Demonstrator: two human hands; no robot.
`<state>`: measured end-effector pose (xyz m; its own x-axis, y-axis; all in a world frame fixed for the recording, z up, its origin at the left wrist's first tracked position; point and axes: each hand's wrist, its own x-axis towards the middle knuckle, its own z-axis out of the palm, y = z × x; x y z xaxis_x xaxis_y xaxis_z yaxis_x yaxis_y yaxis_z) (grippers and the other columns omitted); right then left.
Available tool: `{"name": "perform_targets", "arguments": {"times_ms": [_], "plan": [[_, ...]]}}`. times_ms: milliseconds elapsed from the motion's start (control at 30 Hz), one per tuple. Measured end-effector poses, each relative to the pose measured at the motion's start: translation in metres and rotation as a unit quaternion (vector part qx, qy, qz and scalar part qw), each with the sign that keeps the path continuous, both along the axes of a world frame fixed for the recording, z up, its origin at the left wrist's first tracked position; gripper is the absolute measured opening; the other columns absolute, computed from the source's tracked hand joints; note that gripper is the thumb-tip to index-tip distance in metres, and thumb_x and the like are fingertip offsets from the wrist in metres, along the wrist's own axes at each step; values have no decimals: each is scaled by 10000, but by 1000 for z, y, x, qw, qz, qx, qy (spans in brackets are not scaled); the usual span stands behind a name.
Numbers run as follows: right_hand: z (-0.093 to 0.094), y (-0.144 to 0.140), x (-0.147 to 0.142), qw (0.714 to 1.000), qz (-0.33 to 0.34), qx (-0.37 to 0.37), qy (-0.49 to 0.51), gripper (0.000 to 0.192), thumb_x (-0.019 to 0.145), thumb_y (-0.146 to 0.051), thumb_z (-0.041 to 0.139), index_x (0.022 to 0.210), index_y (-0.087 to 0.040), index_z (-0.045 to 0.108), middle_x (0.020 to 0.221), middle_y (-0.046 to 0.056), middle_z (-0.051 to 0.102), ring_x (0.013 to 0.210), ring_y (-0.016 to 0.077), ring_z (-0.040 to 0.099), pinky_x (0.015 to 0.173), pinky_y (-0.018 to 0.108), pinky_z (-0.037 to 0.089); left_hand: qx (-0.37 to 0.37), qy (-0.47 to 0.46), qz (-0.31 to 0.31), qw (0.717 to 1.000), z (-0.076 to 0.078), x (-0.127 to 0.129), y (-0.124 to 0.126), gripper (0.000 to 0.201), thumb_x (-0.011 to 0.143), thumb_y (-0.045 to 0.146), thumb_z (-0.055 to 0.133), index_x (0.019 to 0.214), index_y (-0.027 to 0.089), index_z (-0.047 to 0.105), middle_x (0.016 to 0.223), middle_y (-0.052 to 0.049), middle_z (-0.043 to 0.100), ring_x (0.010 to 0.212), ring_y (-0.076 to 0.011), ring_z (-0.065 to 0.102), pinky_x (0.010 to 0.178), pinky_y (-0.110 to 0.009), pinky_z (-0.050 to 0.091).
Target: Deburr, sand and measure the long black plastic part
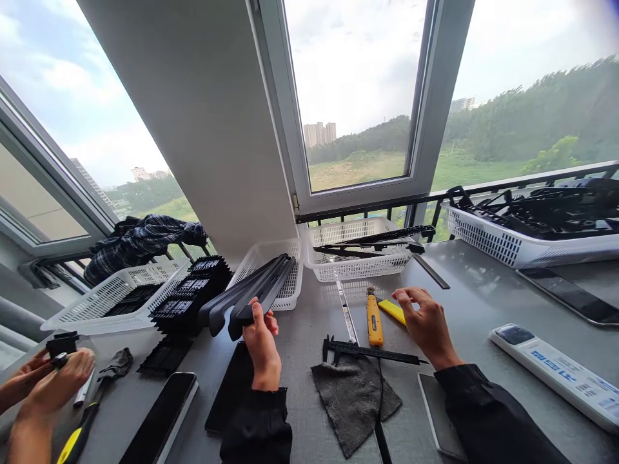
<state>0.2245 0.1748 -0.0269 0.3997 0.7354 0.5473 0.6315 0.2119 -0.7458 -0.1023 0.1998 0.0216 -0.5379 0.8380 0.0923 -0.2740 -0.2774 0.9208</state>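
Observation:
My left hand (pixel 262 343) is closed around a bundle of long dark plastic strips (pixel 251 290), which slant up and away over a white basket (pixel 290 293). My right hand (pixel 425 322) hovers just above the grey table with fingers curled and apart, holding nothing. It is beside a yellow comb-like piece (pixel 393 311) and a yellow-handled knife (pixel 374 319). A black caliper (pixel 372 351) lies between my hands, partly on a grey cloth (pixel 353 399).
Another person's hands (pixel 46 380) at the left edge hold a small black part. White baskets (pixel 360 265) (pixel 503 245) hold black parts. Stacked black grids (pixel 191 293), phones (pixel 162 415), a white remote (pixel 556 374), and a metal ruler (pixel 345 312) lie on the table.

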Motion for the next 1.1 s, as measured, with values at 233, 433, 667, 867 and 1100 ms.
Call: {"name": "perform_targets", "arguments": {"times_ms": [233, 433, 667, 867, 1100], "plan": [[-1, 1, -1, 1000, 10, -5, 8, 374, 998, -488, 506, 775, -249, 689, 862, 68, 758, 915, 280, 666, 853, 396, 493, -59, -45, -17, 997, -7, 3, 2, 596, 693, 685, 867, 856, 177, 602, 780, 25, 640, 491, -51, 468, 426, -203, 347], [-3, 3, 0, 1000, 1, -16, 16, 378, 994, -512, 515, 811, -236, 696, 896, 78, 753, 920, 276, 660, 845, 399, 496, -80, -27, -74, 994, -13, 7, 3, 561, 688, 628, 889, 876, 185, 601, 770, 45, 612, 489, -50, 459, 417, -193, 347], [-12, 7, 6, 999, -19, -42, 27, 347, 954, -489, 516, 942, -209, 721, 1018, 99, 751, 883, 258, 654, 832, 407, 513, -119, -17, -186, 975, -29, 23, -3, 522, 728, 461, 901, 1115, 193, 676, 1079, -83, 745, 651, -129, 675, 473, -204, 445], [-24, 12, 11, 996, -16, -78, 35, 364, 897, -507, 536, 962, -203, 725, 1024, 108, 765, 872, 269, 678, 828, 424, 526, -85, 22, -259, 962, -39, 29, 1, 486, 846, 383, 808, 1306, 258, 710, 1654, -122, 483, 1176, -286, 726, 706, -297, 614], [-27, 11, 11, 993, -1, -110, 45, 399, 870, -540, 549, 960, -206, 746, 930, 120, 783, 802, 287, 714, 740, 416, 549, -49, 18, -274, 960, -38, 27, 5, 487, 830, 368, 812, 1295, 242, 741, 1626, -137, 537, 1190, -302, 707, 792, -332, 620]]}}
